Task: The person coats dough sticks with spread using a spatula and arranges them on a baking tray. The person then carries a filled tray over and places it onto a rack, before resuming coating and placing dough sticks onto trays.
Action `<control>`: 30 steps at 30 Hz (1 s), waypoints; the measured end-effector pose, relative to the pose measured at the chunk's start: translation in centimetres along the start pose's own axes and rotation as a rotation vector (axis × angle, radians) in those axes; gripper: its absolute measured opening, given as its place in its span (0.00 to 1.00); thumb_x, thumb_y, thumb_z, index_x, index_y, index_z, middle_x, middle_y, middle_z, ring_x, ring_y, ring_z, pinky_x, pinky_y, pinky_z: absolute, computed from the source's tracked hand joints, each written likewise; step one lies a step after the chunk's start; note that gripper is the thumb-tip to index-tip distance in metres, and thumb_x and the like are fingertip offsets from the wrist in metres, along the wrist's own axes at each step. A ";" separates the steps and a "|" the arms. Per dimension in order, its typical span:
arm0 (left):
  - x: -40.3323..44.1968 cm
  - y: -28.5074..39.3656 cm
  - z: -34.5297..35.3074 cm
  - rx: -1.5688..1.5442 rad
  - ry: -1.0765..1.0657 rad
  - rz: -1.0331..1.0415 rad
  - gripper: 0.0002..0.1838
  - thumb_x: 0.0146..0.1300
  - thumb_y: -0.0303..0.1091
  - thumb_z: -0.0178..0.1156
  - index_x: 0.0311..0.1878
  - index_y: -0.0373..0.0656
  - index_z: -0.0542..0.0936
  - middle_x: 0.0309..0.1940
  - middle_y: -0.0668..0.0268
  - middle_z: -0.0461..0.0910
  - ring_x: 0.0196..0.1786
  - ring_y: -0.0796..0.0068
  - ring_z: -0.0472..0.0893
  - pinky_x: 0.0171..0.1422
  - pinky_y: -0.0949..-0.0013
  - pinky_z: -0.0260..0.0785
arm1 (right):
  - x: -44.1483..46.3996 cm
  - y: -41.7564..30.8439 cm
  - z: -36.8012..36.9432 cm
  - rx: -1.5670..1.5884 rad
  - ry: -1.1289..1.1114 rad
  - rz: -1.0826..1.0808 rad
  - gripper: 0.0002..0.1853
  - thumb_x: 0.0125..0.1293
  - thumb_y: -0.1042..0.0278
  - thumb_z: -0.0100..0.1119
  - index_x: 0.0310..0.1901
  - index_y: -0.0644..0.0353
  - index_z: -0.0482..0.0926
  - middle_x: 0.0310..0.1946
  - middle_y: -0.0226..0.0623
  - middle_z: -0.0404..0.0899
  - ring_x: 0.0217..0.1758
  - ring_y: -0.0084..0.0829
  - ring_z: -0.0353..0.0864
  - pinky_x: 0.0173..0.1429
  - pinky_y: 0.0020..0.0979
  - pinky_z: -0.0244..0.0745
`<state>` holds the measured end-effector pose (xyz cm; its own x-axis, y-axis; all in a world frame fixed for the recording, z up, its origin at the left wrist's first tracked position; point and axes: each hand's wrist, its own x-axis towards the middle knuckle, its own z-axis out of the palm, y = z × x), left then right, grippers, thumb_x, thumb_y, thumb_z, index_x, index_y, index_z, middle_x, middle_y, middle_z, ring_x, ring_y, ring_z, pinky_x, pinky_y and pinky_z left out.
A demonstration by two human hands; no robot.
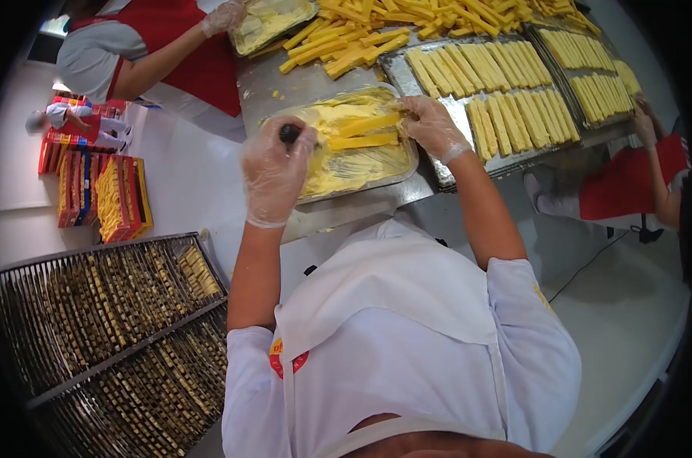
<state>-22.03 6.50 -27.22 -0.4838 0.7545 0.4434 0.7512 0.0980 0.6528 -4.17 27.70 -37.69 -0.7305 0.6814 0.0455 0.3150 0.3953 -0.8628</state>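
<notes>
My left hand point(277, 169), in a clear plastic glove, is closed round the black handle point(289, 133) of a tool. Its blade does not show clearly. The tool is over a metal tray point(407, 169) smeared with a pale yellow creamy spread point(334, 177). Two yellow strips point(365, 124) of bread or cake lie side by side across the spread. At the tray's right rim, my gloved right hand point(435, 128) has its fingers closed at the right end of the upper strip. Its fingertips are partly hidden.
Loose yellow strips point(415, 23) are heaped at the back. Trays of lined-up strips point(522, 122) stand at right. A co-worker in a red apron point(189, 53) works at another spread tray; another person point(621, 187) is at right. A tray rack point(109, 320) stands lower left.
</notes>
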 end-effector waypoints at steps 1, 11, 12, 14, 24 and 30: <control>0.0 -0.3 0.3 -0.015 0.007 0.002 0.08 0.62 0.27 0.69 0.40 0.37 0.80 0.28 0.59 0.82 0.31 0.70 0.80 0.38 0.67 0.72 | -0.2 -0.5 -0.2 -0.020 0.001 -0.012 0.19 0.59 0.73 0.63 0.54 0.63 0.83 0.45 0.44 0.83 0.46 0.36 0.82 0.54 0.32 0.76; 0.2 -0.8 0.5 0.015 0.003 -0.039 0.08 0.64 0.28 0.68 0.42 0.38 0.80 0.32 0.64 0.82 0.34 0.74 0.81 0.42 0.69 0.74 | -0.4 -2.4 0.9 0.053 0.061 -0.123 0.16 0.56 0.70 0.66 0.46 0.65 0.84 0.41 0.43 0.81 0.41 0.34 0.82 0.48 0.30 0.78; 0.3 -1.0 0.0 -0.076 0.030 -0.038 0.07 0.65 0.27 0.68 0.43 0.38 0.79 0.34 0.66 0.82 0.36 0.76 0.80 0.43 0.71 0.74 | -0.7 -2.9 1.0 0.047 0.062 -0.096 0.15 0.56 0.69 0.66 0.45 0.65 0.84 0.41 0.43 0.81 0.41 0.34 0.82 0.48 0.30 0.78; -0.2 -1.4 -0.1 -0.256 0.045 -0.091 0.08 0.64 0.27 0.68 0.43 0.37 0.79 0.33 0.64 0.81 0.35 0.74 0.81 0.42 0.71 0.73 | -1.6 -3.8 1.4 0.109 0.201 -0.166 0.15 0.56 0.68 0.67 0.45 0.65 0.85 0.40 0.42 0.82 0.39 0.33 0.82 0.47 0.30 0.78; -1.4 -0.7 1.5 0.139 -0.024 0.054 0.10 0.60 0.30 0.71 0.40 0.39 0.80 0.27 0.60 0.82 0.28 0.66 0.81 0.35 0.67 0.74 | -4.1 1.5 5.5 0.462 0.022 0.150 0.18 0.55 0.63 0.67 0.45 0.63 0.87 0.38 0.45 0.88 0.39 0.34 0.87 0.49 0.32 0.79; -1.5 2.7 1.5 -0.492 0.113 -0.166 0.08 0.63 0.26 0.70 0.39 0.36 0.80 0.26 0.68 0.79 0.30 0.80 0.78 0.36 0.73 0.72 | -4.4 -2.0 5.0 0.228 0.048 0.217 0.17 0.54 0.61 0.68 0.43 0.64 0.87 0.34 0.47 0.87 0.38 0.36 0.87 0.48 0.33 0.79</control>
<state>-18.62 6.64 -27.04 -0.6440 0.6773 0.3556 0.3744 -0.1262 0.9186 -4.61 20.85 -38.70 -0.6299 0.7651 -0.1333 0.3130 0.0929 -0.9452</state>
